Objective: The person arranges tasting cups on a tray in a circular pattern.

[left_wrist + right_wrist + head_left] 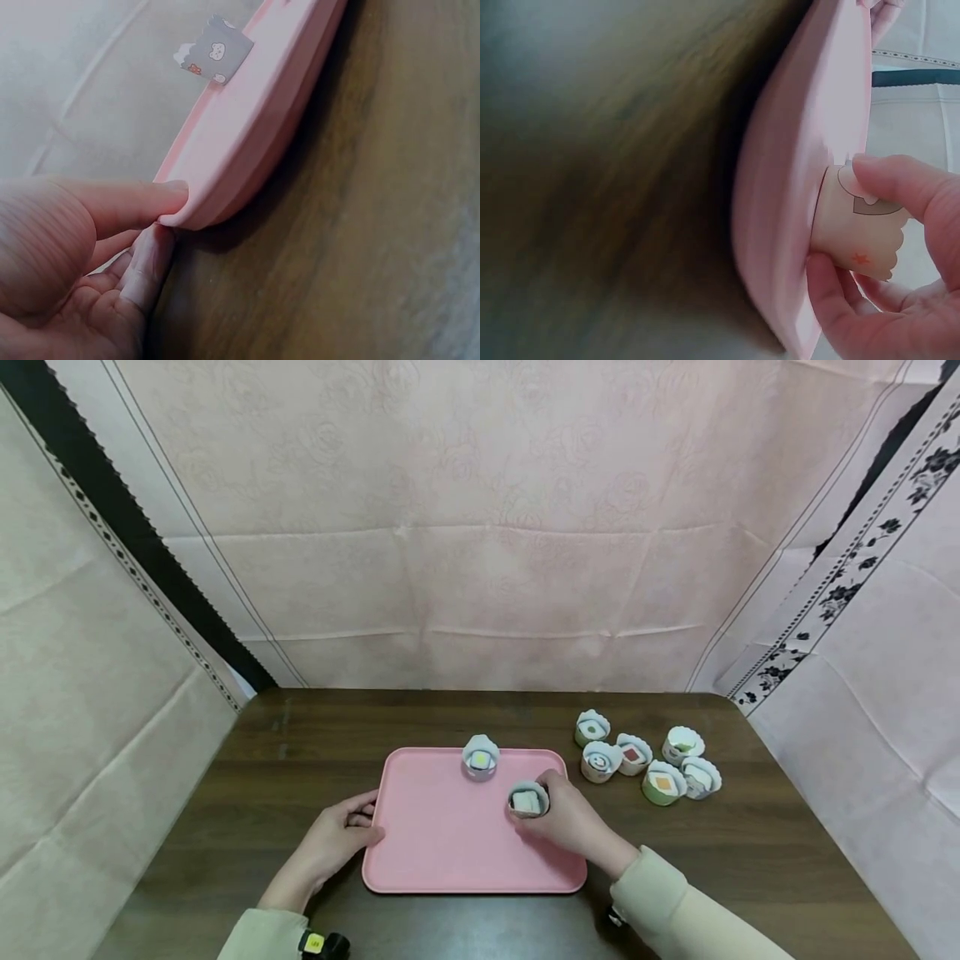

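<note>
Creased pale cloth (465, 585) behind brown wooden table (300, 735)

Plain pink tray (442, 852), brown wood-grain desk (300, 743).
Pale green sleeves (652, 889); held cup (844, 232) cream with orange-red and grey print; whitish right-hand cloth (885, 693) bordered with black flowers.

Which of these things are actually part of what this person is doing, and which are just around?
Part of it:
- left hand, gripping the pink tray
- right hand, holding a patterned cup
- second cup, near the tray's far rim
- probably the six cups beyond its right side

Just around:
- wooden table
- pale cloth behind
</note>
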### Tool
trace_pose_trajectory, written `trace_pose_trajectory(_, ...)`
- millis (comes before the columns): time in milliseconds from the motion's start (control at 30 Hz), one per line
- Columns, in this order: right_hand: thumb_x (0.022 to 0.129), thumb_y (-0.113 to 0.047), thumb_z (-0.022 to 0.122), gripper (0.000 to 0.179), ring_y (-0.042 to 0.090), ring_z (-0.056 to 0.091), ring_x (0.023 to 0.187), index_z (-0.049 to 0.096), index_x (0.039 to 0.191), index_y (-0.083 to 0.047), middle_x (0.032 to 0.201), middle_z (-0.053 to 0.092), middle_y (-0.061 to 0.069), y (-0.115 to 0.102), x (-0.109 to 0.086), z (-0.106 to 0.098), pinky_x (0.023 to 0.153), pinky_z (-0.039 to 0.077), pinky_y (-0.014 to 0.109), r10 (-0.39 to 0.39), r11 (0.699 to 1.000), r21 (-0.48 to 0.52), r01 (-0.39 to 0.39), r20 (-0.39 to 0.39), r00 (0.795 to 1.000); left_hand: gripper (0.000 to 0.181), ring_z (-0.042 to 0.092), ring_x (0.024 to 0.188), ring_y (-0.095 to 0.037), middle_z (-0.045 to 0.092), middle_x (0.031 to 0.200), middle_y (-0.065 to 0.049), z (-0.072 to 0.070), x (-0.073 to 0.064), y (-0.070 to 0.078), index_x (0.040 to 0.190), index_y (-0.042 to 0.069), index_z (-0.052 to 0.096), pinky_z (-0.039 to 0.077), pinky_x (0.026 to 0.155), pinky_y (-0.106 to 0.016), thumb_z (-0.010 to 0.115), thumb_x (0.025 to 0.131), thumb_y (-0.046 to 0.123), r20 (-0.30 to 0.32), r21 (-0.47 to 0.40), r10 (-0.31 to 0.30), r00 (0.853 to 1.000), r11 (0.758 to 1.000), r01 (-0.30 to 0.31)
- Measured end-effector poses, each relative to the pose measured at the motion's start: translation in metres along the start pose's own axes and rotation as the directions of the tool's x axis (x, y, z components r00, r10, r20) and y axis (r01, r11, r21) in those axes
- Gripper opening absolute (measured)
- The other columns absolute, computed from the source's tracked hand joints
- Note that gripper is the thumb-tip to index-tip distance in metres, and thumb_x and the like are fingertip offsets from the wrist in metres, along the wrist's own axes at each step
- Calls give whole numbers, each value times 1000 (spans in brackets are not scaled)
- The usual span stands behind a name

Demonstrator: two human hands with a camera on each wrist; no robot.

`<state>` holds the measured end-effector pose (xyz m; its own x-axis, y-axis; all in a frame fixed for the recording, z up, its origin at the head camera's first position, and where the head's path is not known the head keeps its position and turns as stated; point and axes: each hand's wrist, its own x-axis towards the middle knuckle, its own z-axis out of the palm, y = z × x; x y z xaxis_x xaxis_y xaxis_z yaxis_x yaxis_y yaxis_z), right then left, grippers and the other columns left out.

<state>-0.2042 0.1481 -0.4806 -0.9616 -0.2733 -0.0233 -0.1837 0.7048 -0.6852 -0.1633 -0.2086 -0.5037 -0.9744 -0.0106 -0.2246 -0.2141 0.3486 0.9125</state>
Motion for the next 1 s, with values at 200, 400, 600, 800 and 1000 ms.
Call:
trace_pose_trajectory(200,73,-27,86,50,15,54,79,53,103,-4,90,56,3,-10,6,10,73,48,34,-45,998,35,44,33,998,59,58,91,-21,56,111,-11,-2,-1,-3,137,7,54,52,71,-31,74,82,3,-1,10,-7,1000,1000,7)
trace_pose_trajectory(400,73,-28,85,50,15,53,78,52,101,-3,88,55,4,-17,12,18,72,47,33,-55,998,36,54,25,998,59,58,92,-21,56,111,-10,-1,-1,-3,138,9,54,52,72,-31,74,82,4,-2,15,-11,1000,1000,12)
trace_pose_trajectory(600,73,-28,86,52,14,53,79,49,99,-4,87,55,4,-21,15,23,72,48,32,-18,999,46,17,6,1000,58,58,90,-21,57,110,-10,0,1,-1,137,9,54,52,72,-32,74,82,4,-1,13,-1,1000,1000,1)
trace_pose_trajectory(800,73,-32,85,52,14,53,76,49,98,-4,85,56,3,-26,18,30,69,47,31,-11,998,68,11,-7,1000,58,58,89,-21,56,109,-11,0,1,-1,137,8,54,52,72,-31,73,82,3,-5,11,1,1000,1000,-1)
trace_pose_trajectory(1000,74,-33,85,53,14,52,72,47,97,-4,81,54,2,-31,20,35,65,46,29,-10,994,106,12,-16,1000,58,58,89,-21,56,109,-11,0,0,0,137,7,54,52,71,-31,73,82,3,-5,9,-3,1000,1000,4)
